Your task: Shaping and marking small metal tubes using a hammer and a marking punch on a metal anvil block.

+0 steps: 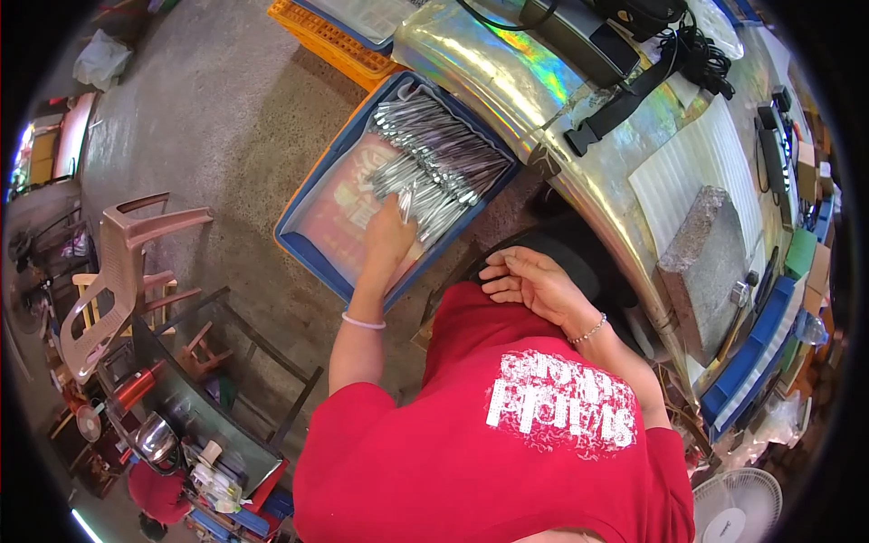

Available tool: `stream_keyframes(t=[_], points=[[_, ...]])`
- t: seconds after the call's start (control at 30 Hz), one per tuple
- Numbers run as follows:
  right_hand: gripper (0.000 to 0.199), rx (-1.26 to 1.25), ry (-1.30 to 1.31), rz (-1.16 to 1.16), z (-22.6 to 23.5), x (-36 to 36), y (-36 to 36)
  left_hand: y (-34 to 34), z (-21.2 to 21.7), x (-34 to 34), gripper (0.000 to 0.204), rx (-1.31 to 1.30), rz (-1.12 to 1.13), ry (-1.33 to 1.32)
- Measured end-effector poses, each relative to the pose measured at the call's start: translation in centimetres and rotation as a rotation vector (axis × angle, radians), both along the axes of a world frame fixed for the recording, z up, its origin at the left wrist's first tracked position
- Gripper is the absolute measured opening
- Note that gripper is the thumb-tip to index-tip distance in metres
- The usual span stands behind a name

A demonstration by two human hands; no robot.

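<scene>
Floor: bare concrete, blue crate [312,249] beside a shiny metal table [579,172].
Left hand [387,237]: fingers closing on silver metal pieces [434,163] in the crate.
Right hand [529,282]: flat, holding nothing.
Next: probably lifting a few clear.

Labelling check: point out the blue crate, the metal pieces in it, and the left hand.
blue crate [306,246], head view, bare near-left rim
metal pieces [439,154], head view, middle of pile
left hand [389,237], head view, back of hand

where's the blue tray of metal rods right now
In the head view the blue tray sits on the floor at upper centre, left of the shiny metal table. The left hand reaches into it, touching the metal rods.
</scene>
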State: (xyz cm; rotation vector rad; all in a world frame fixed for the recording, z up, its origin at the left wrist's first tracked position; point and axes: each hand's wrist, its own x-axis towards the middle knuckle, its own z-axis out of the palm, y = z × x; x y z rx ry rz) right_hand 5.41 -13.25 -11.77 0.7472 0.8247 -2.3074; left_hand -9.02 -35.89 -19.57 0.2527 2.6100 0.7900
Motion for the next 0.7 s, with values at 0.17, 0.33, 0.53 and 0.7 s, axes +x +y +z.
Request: stream_keyframes(t=[0.17,0.33,0.53,0.7], points=[[0.026,0.003,-0.006,0.014,-0.1,0.0,0.3,1.1,1.3,-2.2,0.031,-0.208,-0.112,0.06],[0.025,-0.023,0.006,0.016,-0.5,-0.3,0.4,2.9,1.5,-4.7,0.019,-0.297,-0.223,0.239],[0.025,-0.016,0.001,0.011,-0.8,-0.5,0.4,7.6,0.3,-10.0,0.009,-0.385,-0.4,0.541],[0.026,-0.013,-0.007,0.0,-1.0,-0.5,0.5,9.5,-4.0,-13.2,0.015,-0.41,-0.412,0.606]])
